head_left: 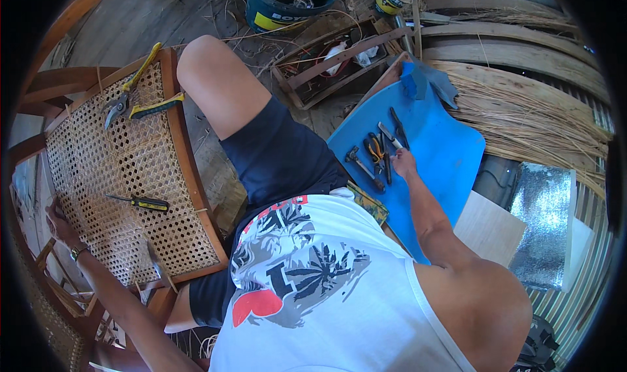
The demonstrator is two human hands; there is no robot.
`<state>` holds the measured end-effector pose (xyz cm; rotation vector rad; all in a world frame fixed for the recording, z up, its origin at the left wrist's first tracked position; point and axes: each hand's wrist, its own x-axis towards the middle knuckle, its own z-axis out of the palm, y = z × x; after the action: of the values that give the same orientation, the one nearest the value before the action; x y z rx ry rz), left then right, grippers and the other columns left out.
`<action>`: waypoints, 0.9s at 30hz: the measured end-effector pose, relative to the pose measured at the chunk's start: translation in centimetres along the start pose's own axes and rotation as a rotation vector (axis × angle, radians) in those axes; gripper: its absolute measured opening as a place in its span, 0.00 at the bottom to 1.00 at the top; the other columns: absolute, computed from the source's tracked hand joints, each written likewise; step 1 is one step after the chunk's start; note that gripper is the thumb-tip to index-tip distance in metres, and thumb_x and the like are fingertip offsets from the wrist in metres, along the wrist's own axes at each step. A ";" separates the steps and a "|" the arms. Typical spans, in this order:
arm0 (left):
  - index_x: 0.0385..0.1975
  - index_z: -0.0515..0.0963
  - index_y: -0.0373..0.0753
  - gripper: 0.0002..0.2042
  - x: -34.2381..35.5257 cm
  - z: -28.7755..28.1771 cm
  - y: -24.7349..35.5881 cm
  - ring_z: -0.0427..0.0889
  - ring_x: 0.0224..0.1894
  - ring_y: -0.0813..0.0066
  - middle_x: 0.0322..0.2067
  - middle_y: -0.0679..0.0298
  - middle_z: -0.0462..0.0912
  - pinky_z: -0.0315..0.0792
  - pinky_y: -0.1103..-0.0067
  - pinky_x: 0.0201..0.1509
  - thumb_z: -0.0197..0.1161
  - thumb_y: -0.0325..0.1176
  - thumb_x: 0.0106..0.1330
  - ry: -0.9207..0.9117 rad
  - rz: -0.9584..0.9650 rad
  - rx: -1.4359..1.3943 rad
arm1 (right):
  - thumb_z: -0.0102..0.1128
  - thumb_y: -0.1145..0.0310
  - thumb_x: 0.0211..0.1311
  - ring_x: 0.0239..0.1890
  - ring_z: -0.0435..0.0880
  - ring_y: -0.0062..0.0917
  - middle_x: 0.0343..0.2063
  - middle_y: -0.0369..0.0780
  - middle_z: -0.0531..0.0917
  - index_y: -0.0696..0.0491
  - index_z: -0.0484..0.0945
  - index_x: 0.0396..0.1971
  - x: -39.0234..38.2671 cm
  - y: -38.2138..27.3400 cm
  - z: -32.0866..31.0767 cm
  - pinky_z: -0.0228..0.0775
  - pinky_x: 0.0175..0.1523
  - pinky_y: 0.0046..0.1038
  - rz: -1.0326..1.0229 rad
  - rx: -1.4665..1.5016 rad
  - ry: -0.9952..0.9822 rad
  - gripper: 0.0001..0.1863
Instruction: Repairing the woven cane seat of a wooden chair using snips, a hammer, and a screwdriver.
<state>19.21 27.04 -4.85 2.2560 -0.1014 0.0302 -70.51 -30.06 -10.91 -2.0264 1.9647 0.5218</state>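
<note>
A wooden chair with a woven cane panel (104,170) lies at my left. My left hand (60,226) grips its outer edge, its fingers partly hidden. On the cane rest yellow-handled pruning shears (124,101), a black-and-yellow screwdriver (149,203) and a thin blade-like tool (157,262). My right hand (403,162) reaches onto a blue plastic seat (444,143), fingers closed around the lower end of a pale, slim knife-like tool (390,134). Beside it lie orange-and-black pliers (376,150), a hammer (366,168) and a dark tool (398,125).
Beyond my knee stand a dark bucket (290,6) and a wooden toolbox (307,78) with mixed items. A small yellow can (390,1) is near it. Bundles of cane strands (522,101) lie at right, with a silvery sheet (543,222) and a pale board (488,227).
</note>
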 end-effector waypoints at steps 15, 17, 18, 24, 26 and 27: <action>0.54 0.84 0.41 0.25 2.9 2.5 -7.2 0.82 0.47 0.68 0.48 0.64 0.87 0.73 0.70 0.57 0.43 0.51 0.81 -0.086 0.111 0.175 | 0.66 0.60 0.62 0.45 0.87 0.40 0.41 0.47 0.87 0.56 0.81 0.47 -3.2 -0.6 -0.8 0.78 0.50 0.38 -0.049 -0.039 -0.104 0.18; 0.56 0.82 0.41 0.23 5.1 0.8 -8.8 0.83 0.48 0.65 0.50 0.63 0.87 0.74 0.68 0.58 0.44 0.48 0.81 -0.112 0.199 0.261 | 0.65 0.59 0.64 0.38 0.88 0.39 0.35 0.46 0.88 0.57 0.82 0.42 -3.2 -2.6 0.1 0.79 0.44 0.37 -0.109 -0.171 -0.200 0.16; 0.56 0.82 0.41 0.22 6.0 -2.1 -9.4 0.83 0.48 0.63 0.50 0.62 0.86 0.74 0.67 0.59 0.44 0.47 0.81 -0.114 0.241 0.318 | 0.65 0.58 0.64 0.33 0.88 0.38 0.32 0.45 0.87 0.57 0.82 0.40 -3.4 -3.1 0.3 0.79 0.40 0.37 -0.084 -0.178 -0.356 0.16; 0.64 0.75 0.45 0.19 2.9 -3.6 -10.9 0.82 0.52 0.63 0.51 0.59 0.85 0.71 0.67 0.60 0.50 0.32 0.76 -0.061 0.914 0.712 | 0.64 0.54 0.65 0.23 0.85 0.30 0.23 0.40 0.85 0.55 0.82 0.28 -2.6 -3.3 -0.9 0.76 0.30 0.35 0.024 0.122 -0.450 0.18; 0.55 0.78 0.40 0.15 5.3 -4.5 -7.2 0.82 0.50 0.64 0.45 0.60 0.85 0.74 0.67 0.55 0.54 0.32 0.71 0.130 0.688 1.134 | 0.68 0.61 0.65 0.29 0.86 0.29 0.26 0.41 0.86 0.55 0.81 0.32 2.1 3.7 2.2 0.77 0.32 0.37 -0.288 -0.012 -0.229 0.12; 0.55 0.76 0.39 0.16 0.8 4.9 -7.3 0.82 0.49 0.62 0.43 0.59 0.83 0.76 0.67 0.54 0.55 0.30 0.69 0.038 0.919 0.663 | 0.68 0.64 0.65 0.29 0.84 0.29 0.25 0.39 0.85 0.57 0.81 0.39 3.9 10.1 -2.4 0.77 0.32 0.37 0.038 0.556 -0.199 0.12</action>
<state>20.54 27.84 -13.57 2.6388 -1.2490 0.6771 -80.34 -34.99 -9.92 -1.5333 1.7787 0.1474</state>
